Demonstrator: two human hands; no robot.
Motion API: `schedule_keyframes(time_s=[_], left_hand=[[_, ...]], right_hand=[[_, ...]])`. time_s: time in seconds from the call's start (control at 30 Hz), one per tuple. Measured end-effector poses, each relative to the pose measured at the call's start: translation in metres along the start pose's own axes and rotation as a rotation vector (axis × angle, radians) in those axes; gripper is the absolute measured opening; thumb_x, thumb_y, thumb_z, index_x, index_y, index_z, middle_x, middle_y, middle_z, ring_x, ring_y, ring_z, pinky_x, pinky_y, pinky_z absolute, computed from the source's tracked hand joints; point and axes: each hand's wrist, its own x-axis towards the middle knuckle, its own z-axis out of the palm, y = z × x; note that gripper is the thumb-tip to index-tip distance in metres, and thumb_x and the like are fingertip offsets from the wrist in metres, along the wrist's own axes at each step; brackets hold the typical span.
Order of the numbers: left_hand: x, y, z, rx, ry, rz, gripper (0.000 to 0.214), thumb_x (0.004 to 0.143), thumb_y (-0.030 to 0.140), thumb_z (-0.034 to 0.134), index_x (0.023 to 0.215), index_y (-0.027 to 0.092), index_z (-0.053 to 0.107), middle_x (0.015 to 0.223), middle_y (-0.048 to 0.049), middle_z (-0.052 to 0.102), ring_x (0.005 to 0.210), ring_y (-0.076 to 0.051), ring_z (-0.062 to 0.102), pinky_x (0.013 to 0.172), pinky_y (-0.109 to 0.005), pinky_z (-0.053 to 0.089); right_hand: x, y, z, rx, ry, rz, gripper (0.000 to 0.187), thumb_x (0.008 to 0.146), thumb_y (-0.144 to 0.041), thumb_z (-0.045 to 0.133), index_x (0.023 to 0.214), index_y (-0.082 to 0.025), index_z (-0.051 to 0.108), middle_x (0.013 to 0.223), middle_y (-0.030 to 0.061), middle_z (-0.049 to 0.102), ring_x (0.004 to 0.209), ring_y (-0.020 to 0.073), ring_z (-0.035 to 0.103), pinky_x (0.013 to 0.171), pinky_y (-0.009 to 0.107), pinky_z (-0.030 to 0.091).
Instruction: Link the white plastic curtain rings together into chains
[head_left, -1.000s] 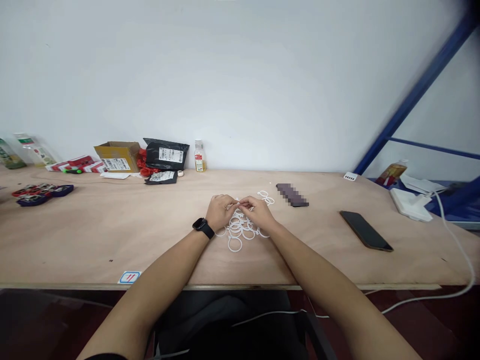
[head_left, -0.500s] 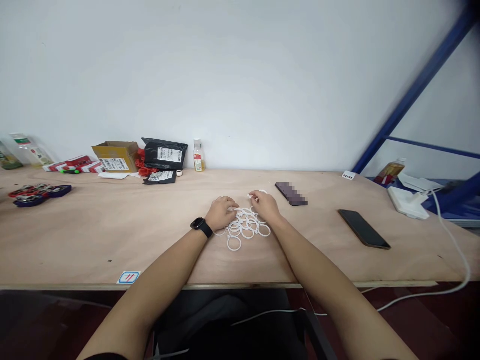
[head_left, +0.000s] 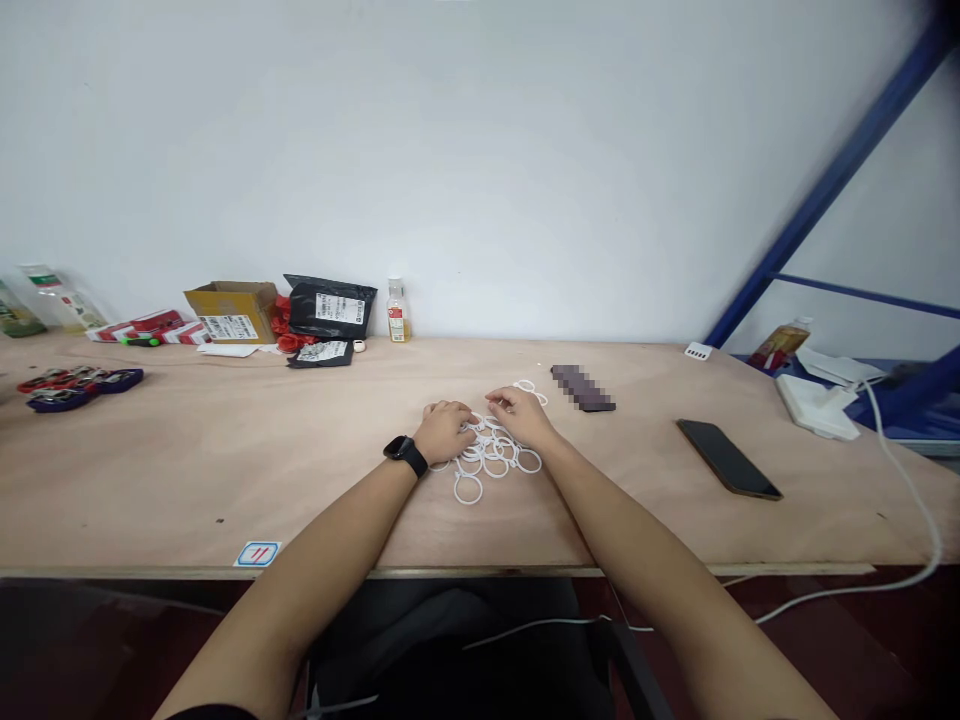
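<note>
A heap of several white plastic rings (head_left: 487, 460) lies on the plywood table (head_left: 225, 470) in front of me. My left hand (head_left: 444, 430), with a black watch on its wrist, rests curled on the heap's left side, its fingers pinched on a ring. My right hand (head_left: 519, 414) sits on the heap's far right, fingers bent and closed over rings. A few more white rings (head_left: 531, 390) lie apart just behind my right hand.
A black phone (head_left: 727, 458) lies to the right, a dark bar-shaped object (head_left: 583, 388) behind the rings. At back left stand a cardboard box (head_left: 232, 312), black bags (head_left: 330, 305) and a small bottle (head_left: 396, 312). A white cable (head_left: 911, 480) trails off the right edge.
My hands met above the heap, then my right hand reached back to the separate rings and came back onto the heap. My left hand sank onto the heap.
</note>
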Motion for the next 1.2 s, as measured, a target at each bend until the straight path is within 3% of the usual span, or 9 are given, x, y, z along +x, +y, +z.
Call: schedule_keyframes(time_s=[0.17, 0.27, 0.57, 0.77, 0.97, 1.1, 1.2], left_hand=[[0.0, 0.0, 0.0, 0.009, 0.031, -0.067, 0.015, 0.077, 0.028, 0.055, 0.084, 0.024, 0.068, 0.113, -0.0046, 0.066, 0.108, -0.027, 0.054, 0.096, -0.047, 0.036], [0.001, 0.0, -0.001, -0.008, 0.041, -0.076, 0.011, 0.077, 0.027, 0.056, 0.08, 0.023, 0.066, 0.106, -0.0037, 0.068, 0.104, -0.026, 0.056, 0.094, -0.046, 0.037], [0.002, 0.001, -0.005, -0.136, 0.272, -0.04, 0.014, 0.085, 0.032, 0.056, 0.085, 0.023, 0.066, 0.117, -0.0039, 0.063, 0.112, -0.023, 0.055, 0.1, -0.043, 0.038], [0.003, -0.001, -0.003, -0.141, 0.303, 0.011, 0.015, 0.086, 0.035, 0.06, 0.083, 0.024, 0.069, 0.115, -0.0035, 0.064, 0.11, -0.022, 0.056, 0.1, -0.041, 0.039], [0.004, -0.002, -0.003, -0.143, 0.349, 0.0, 0.019, 0.086, 0.042, 0.061, 0.089, 0.024, 0.069, 0.099, -0.002, 0.071, 0.1, -0.02, 0.06, 0.097, -0.039, 0.038], [0.002, -0.001, -0.003, -0.14, 0.374, 0.024, 0.023, 0.085, 0.043, 0.064, 0.098, 0.025, 0.069, 0.101, -0.0019, 0.071, 0.101, -0.02, 0.06, 0.096, -0.038, 0.036], [0.002, 0.001, -0.003, -0.137, 0.363, 0.042, 0.021, 0.086, 0.045, 0.061, 0.091, 0.026, 0.07, 0.099, -0.0012, 0.071, 0.1, -0.02, 0.059, 0.097, -0.039, 0.033]], right_hand=[[-0.005, -0.011, 0.004, 0.001, -0.191, -0.061, 0.025, 0.08, -0.017, 0.059, 0.101, -0.02, 0.071, 0.094, 0.005, 0.073, 0.081, 0.0173, 0.065, 0.074, 0.028, 0.05], [-0.007, -0.013, 0.003, -0.001, -0.237, -0.06, 0.026, 0.08, -0.019, 0.06, 0.103, -0.021, 0.072, 0.091, 0.004, 0.073, 0.077, 0.0165, 0.065, 0.071, 0.027, 0.049], [-0.007, -0.017, 0.002, 0.129, -0.117, -0.047, 0.025, 0.081, -0.026, 0.062, 0.104, -0.019, 0.071, 0.088, 0.0048, 0.073, 0.071, 0.0152, 0.064, 0.068, 0.027, 0.049], [-0.009, -0.026, -0.002, 0.193, -0.102, -0.058, 0.024, 0.084, -0.028, 0.059, 0.102, -0.019, 0.073, 0.087, 0.0055, 0.074, 0.072, 0.0164, 0.065, 0.069, 0.027, 0.05], [-0.008, -0.027, -0.005, 0.202, -0.044, -0.145, 0.022, 0.087, -0.023, 0.055, 0.098, -0.021, 0.074, 0.09, 0.0052, 0.074, 0.081, 0.0174, 0.066, 0.077, 0.03, 0.049], [-0.008, -0.024, -0.004, 0.29, -0.073, -0.11, 0.021, 0.087, -0.023, 0.054, 0.096, -0.02, 0.072, 0.089, 0.0044, 0.073, 0.08, 0.0168, 0.066, 0.075, 0.029, 0.049], [-0.008, -0.021, -0.001, 0.373, -0.116, -0.063, 0.02, 0.087, -0.028, 0.056, 0.094, -0.019, 0.072, 0.087, 0.0033, 0.073, 0.078, 0.0169, 0.066, 0.072, 0.028, 0.05]])
